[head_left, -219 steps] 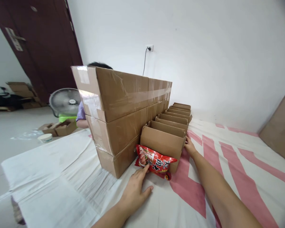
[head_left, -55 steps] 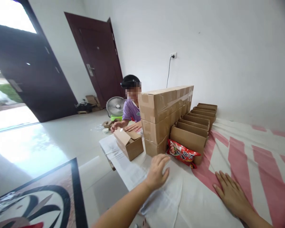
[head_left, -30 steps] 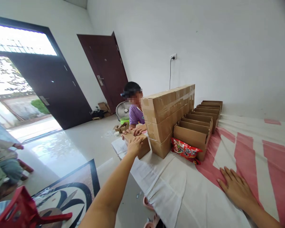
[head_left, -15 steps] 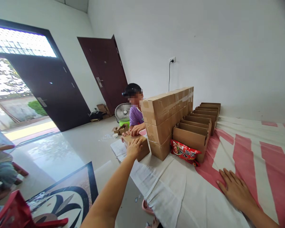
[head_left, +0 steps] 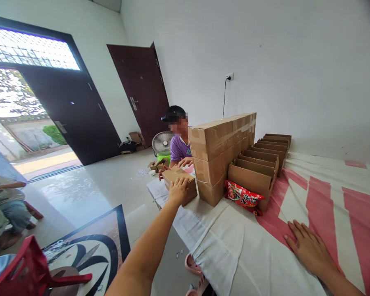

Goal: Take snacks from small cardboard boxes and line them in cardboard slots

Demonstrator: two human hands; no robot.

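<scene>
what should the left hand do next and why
Probably draw the single cardboard box closer: its top looks shut, the left hand rests on its near edge, and the right hand lies flat on the cloth, free to help.

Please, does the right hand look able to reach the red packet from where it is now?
Probably yes. The right hand lies palm down on the cloth, and only cloth seems to lie between it and the red packet.

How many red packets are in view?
1: the red packet lies on the cloth, in front of the nearest open box. Others may be hidden.
</scene>
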